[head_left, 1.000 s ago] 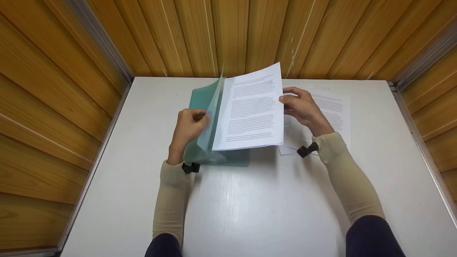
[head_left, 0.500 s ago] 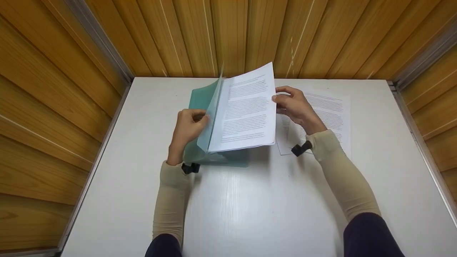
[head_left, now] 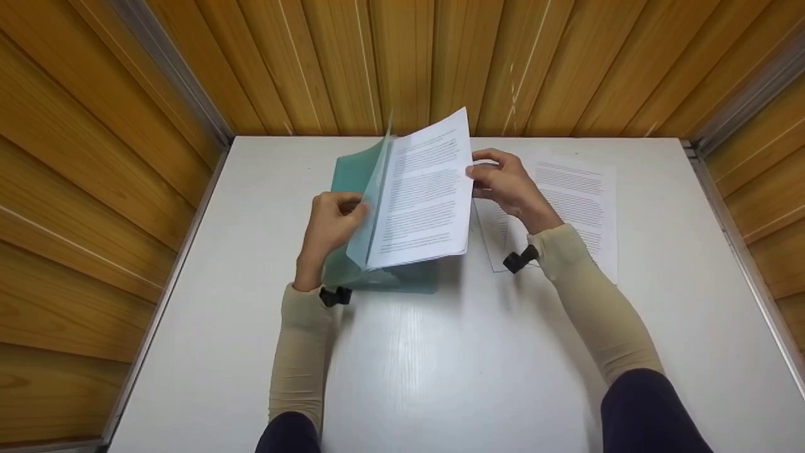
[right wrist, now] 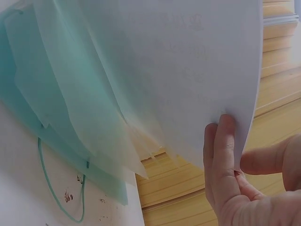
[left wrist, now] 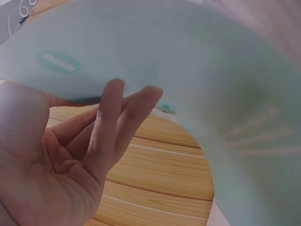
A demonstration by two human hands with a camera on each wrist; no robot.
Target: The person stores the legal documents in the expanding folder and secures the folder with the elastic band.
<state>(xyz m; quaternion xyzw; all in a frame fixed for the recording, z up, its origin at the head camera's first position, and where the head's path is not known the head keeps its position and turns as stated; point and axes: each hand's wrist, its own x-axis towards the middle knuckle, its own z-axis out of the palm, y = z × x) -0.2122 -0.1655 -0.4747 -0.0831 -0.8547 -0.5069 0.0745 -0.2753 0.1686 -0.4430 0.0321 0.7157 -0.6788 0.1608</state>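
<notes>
A translucent teal plastic folder [head_left: 358,171] lies spread on the table, its flap and inner leaves raised. My left hand [head_left: 332,221] pinches the raised flap between thumb and fingers; in the left wrist view this pale green sheet [left wrist: 155,42], with an oval label, arches over the fingers. The printed paper stack [head_left: 422,195] stands tilted, its left edge inside the folder leaves. At the stack's right edge my right hand [head_left: 508,185] grips it, with thumb on the printed face and fingers behind, as the right wrist view also shows.
More printed sheets [head_left: 569,182] lie on the white table [head_left: 402,377] under the right forearm. A thin green elastic loop [right wrist: 83,197] hangs from the folder's edge. Wood-panel walls [head_left: 409,63] stand behind and at both sides.
My right hand has moved left with the paper stack, so the stack sits closer to the folder's fold. The left hand and flap have stayed in place.
</notes>
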